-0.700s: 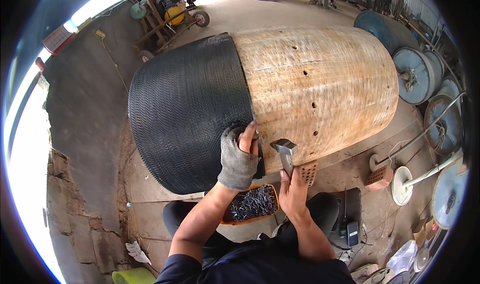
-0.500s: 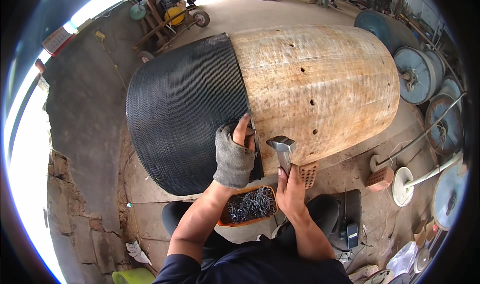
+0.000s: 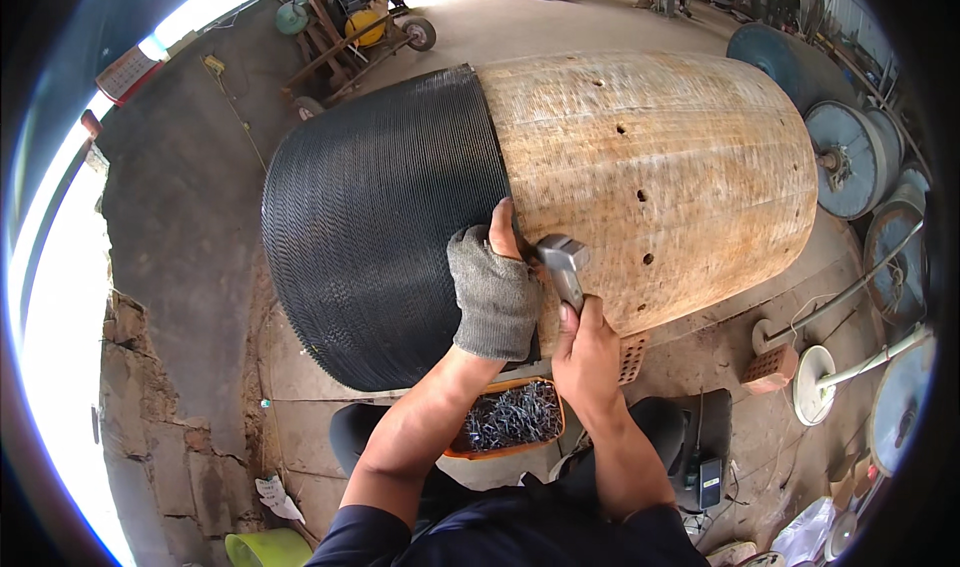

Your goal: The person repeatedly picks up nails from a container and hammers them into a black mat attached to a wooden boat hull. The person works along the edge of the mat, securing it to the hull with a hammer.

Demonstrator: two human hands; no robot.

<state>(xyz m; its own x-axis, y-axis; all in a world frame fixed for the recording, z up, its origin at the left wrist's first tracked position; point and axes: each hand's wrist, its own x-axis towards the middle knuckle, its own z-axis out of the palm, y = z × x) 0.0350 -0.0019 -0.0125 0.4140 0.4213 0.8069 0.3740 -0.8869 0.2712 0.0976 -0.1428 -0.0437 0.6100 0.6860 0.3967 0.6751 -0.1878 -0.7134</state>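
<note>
While the gloved left hand (image 3: 492,292) presses flat on the black ribbed sheet's (image 3: 385,227) edge against the wooden drum (image 3: 660,167), the right hand (image 3: 588,352) grips a hammer (image 3: 563,265), its head just beside the left fingertips.

We see the mesh sheet (image 3: 385,227) wrapped on the drum's (image 3: 660,177) left part. The tray of nails (image 3: 510,417) lies below the drum, with bricks (image 3: 770,367) to its right.

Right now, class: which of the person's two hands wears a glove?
The left hand, in a grey fingerless glove, presses the black mesh. The bare right hand grips the hammer.
</note>
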